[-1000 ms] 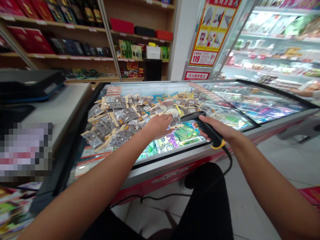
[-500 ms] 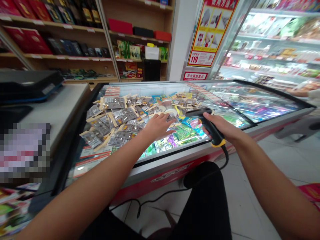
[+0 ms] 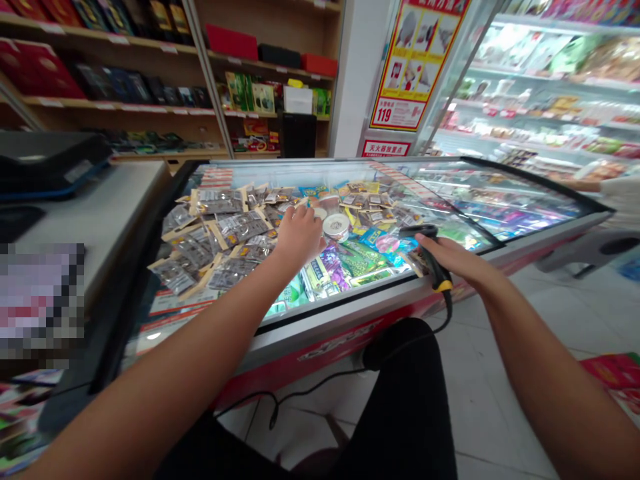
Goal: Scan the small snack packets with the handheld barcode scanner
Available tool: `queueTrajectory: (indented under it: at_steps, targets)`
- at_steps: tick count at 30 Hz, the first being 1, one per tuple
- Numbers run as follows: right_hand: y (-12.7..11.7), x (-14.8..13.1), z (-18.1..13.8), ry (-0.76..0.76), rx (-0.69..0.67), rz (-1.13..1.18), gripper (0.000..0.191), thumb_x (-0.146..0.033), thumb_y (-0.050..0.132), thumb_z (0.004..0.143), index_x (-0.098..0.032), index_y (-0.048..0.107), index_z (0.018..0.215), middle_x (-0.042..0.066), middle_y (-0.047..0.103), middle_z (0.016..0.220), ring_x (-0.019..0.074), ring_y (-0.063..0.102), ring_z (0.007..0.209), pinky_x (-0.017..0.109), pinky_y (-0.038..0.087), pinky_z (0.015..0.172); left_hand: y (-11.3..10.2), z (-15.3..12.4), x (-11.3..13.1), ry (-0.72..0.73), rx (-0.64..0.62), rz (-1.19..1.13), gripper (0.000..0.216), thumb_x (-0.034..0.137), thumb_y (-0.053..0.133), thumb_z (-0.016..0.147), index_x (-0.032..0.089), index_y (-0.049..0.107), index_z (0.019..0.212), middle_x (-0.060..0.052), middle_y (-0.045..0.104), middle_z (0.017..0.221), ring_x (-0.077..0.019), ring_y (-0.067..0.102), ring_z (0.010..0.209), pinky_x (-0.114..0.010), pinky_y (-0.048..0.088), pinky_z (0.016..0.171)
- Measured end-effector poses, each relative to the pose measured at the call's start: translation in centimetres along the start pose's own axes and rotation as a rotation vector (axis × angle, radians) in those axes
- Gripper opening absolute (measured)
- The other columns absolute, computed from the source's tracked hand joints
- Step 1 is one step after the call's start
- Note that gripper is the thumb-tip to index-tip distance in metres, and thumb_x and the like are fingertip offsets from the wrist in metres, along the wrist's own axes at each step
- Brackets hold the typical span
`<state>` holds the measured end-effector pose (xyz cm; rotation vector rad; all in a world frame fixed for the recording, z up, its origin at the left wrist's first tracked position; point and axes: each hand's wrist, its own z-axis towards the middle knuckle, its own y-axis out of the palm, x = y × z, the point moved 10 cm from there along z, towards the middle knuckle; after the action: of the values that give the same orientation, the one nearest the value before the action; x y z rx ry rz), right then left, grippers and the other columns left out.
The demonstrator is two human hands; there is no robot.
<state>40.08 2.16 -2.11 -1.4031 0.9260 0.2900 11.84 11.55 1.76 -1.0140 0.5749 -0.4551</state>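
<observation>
My left hand point(image 3: 299, 233) is over the pile of clear snack packets point(image 3: 243, 227), which have tan edges. Its fingers bend away from me, the thumb stands apart, and nothing shows in its grasp; the fingertips are partly hidden. To its right sits a round white-lidded tub point(image 3: 336, 227). My right hand point(image 3: 447, 257) is wrapped around the handle of a black and yellow barcode scanner point(image 3: 434, 260). The scanner's head points left, above the glass-topped freezer's front edge point(image 3: 345, 297). Green and purple bags point(image 3: 363, 257) lie between the hands.
A grey counter point(image 3: 125, 200) with a black device point(image 3: 50, 160) stands at left. Shelves of boxes point(image 3: 233, 41) line the back wall, with a lit display fridge point(image 3: 550, 80) at right. The scanner's cable point(image 3: 320, 380) hangs by my knee. Another person's arm point(image 3: 580, 185) shows at far right.
My left hand has moved left and back from the front bags, its spread fingers now bending. The tub and purple bag are uncovered. The scanner has shifted slightly right and down, still held.
</observation>
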Motion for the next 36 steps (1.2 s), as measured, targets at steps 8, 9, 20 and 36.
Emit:
queueTrajectory:
  at_steps: [8,9,20,36]
  targets:
    - [7.1,-6.5,0.3,-0.116,-0.279,0.447,0.058,-0.075,0.056,0.085,-0.018,0.07,0.08,0.006,0.071,0.076,0.0132,0.059,0.057,0.023,0.048,0.049,-2.0,-3.4,8.6,0.543,-0.026,-0.334,0.051,0.044,0.057,0.093,0.021,0.052,0.138,-0.015,0.052,0.142,-0.0303,0.054,0.125,-0.047,0.038,0.103]
    - [7.7,-7.0,0.5,-0.117,-0.306,0.522,0.056,-0.073,0.058,0.084,-0.018,0.069,0.081,0.005,0.07,0.074,0.0122,0.058,0.055,0.022,0.048,0.048,-2.0,-3.7,9.5,0.588,-0.031,-0.345,0.051,0.042,0.057,0.094,0.024,0.051,0.14,-0.014,0.05,0.146,-0.0298,0.054,0.126,-0.046,0.039,0.102]
    - [3.9,-6.8,-0.3,-0.164,-0.183,0.733,0.051,-0.07,0.066,0.081,-0.021,0.065,0.097,0.001,0.06,0.069,0.0133,0.055,0.056,0.024,0.046,0.048,-2.5,-1.1,5.9,0.364,0.106,-0.32,0.032,0.022,0.039,0.102,0.014,0.069,0.099,-0.011,0.073,0.093,-0.0223,0.067,0.089,-0.035,0.047,0.079]
    - [6.1,-6.3,-5.5,-0.161,-0.243,0.244,0.039,-0.049,0.069,0.082,-0.021,0.048,0.066,-0.004,0.046,0.049,0.0084,0.039,0.04,0.024,0.032,0.039,2.5,-0.4,-2.6,-0.409,0.138,-1.154,0.018,0.024,0.059,0.087,0.016,0.072,0.076,-0.005,0.077,0.077,-0.0198,0.073,0.076,-0.029,0.056,0.071]
